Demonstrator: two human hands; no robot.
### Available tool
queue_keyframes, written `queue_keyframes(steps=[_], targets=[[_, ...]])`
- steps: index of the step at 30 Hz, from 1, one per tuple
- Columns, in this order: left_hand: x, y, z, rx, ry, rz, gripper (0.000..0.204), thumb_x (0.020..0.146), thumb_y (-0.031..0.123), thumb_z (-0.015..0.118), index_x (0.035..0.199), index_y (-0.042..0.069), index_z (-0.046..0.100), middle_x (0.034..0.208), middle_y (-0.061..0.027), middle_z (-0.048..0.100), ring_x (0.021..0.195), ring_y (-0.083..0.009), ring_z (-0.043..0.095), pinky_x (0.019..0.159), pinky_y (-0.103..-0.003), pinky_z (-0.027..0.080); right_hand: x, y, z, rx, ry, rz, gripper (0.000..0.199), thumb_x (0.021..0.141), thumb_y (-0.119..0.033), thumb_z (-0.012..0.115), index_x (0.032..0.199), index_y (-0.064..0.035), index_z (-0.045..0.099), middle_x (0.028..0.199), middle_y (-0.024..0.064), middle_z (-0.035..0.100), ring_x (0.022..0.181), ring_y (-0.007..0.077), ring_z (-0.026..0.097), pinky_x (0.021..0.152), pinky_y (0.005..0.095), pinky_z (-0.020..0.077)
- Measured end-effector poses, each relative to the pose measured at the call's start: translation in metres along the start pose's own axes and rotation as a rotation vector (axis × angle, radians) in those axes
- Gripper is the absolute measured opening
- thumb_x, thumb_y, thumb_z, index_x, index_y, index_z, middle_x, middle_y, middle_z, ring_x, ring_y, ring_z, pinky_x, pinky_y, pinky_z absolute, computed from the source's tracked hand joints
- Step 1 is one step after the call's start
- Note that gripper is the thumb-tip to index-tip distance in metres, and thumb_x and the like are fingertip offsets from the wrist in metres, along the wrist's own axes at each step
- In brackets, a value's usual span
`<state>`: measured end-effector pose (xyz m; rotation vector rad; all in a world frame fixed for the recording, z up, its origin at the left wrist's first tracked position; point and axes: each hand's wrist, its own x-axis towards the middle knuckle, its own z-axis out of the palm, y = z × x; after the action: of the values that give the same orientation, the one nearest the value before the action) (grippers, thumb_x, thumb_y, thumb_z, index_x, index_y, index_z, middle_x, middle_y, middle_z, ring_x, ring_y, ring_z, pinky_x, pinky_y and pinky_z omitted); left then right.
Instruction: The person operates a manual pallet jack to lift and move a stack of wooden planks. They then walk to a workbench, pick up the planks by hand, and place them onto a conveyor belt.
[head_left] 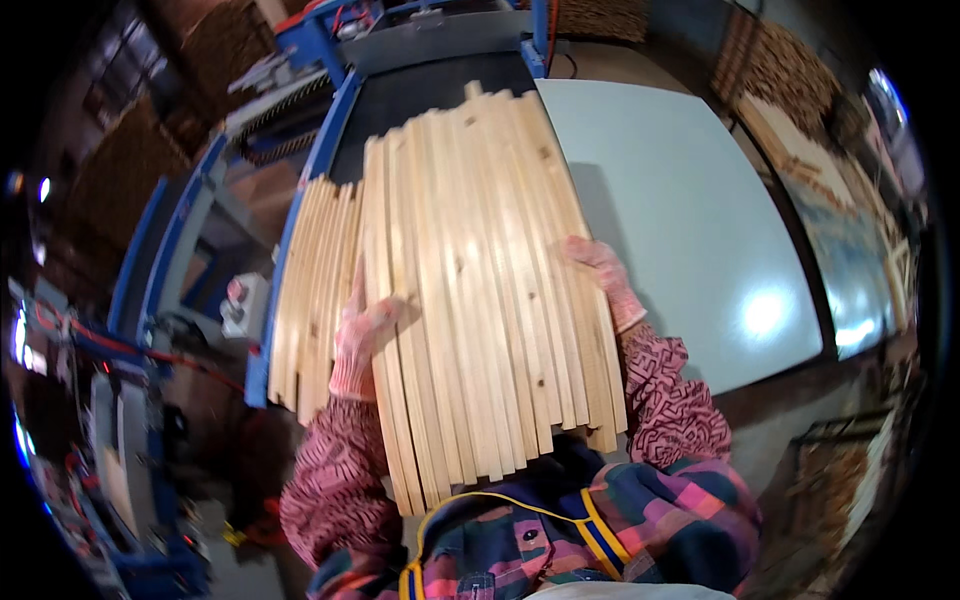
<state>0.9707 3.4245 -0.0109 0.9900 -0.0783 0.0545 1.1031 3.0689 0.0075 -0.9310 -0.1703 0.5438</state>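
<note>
A wide bundle of pale wooden strips (480, 270), laid side by side with uneven ends, lies between my two gloved hands in front of my body. My left hand (365, 335) presses against its left side, thumb over the top of the outer strips. On the right side, my right hand (608, 280) clasps the bundle's edge with the thumb on top; its other fingers are hidden below. A second, smaller row of wooden strips (318, 270) lies just left of the bundle, beside my left hand.
A dark conveyor belt (440, 85) with a blue frame (318, 165) runs beyond the bundle. To the right is a glossy pale table (690, 230). A white control box (243, 305) with a red button sits at the left. Stacked wood (775, 75) stands farther back.
</note>
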Motion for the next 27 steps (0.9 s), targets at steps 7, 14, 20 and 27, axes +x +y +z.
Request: queue_keyframes(steps=[7,14,20,27], targets=[[0.05,-0.069,0.064,0.154,0.083,-0.089,0.093,0.09,0.008,0.07,0.163,0.017,0.013,0.133,-0.0175,0.058,0.111,-0.0247,0.064,0.105,-0.038,0.047,-0.017,-0.023,-0.09,0.134,-0.002,0.011,0.046,0.091,-0.031,0.069,0.123,0.0021,0.06,0.116,0.0151,0.068,0.096,0.0266,0.071,0.075,0.0374,0.062],[0.155,-0.107,0.089,2.115,0.423,-0.142,0.085,0.086,0.06,0.066,0.151,0.012,0.039,0.151,-0.0192,0.041,0.143,-0.0374,0.033,0.119,-0.054,0.021,0.119,-0.001,-0.273,-1.888,0.178,-0.374,0.051,0.104,-0.045,0.042,0.139,-0.0094,0.054,0.133,0.0225,0.06,0.129,0.0381,0.053,0.108,0.0437,0.0448],[0.134,-0.097,0.079,2.066,0.435,-0.258,0.081,0.085,0.068,0.062,0.141,0.012,0.045,0.146,-0.0165,0.042,0.142,-0.0371,0.032,0.119,-0.057,0.017,0.095,-0.033,-0.13,-1.742,0.386,0.044,0.092,0.088,-0.073,0.049,0.155,-0.0116,0.033,0.155,0.0211,0.037,0.14,0.0423,0.04,0.114,0.0491,0.0357],[0.144,-0.107,0.082,2.055,0.447,-0.148,0.08,0.085,0.067,0.061,0.142,0.012,0.048,0.149,-0.0135,0.044,0.143,-0.0317,0.033,0.12,-0.052,0.017,0.085,-0.014,-0.036,-2.039,0.43,0.159,0.095,0.087,-0.074,0.051,0.16,-0.0194,0.025,0.166,0.0129,0.02,0.153,0.0345,0.018,0.117,0.0657,0.0168]])
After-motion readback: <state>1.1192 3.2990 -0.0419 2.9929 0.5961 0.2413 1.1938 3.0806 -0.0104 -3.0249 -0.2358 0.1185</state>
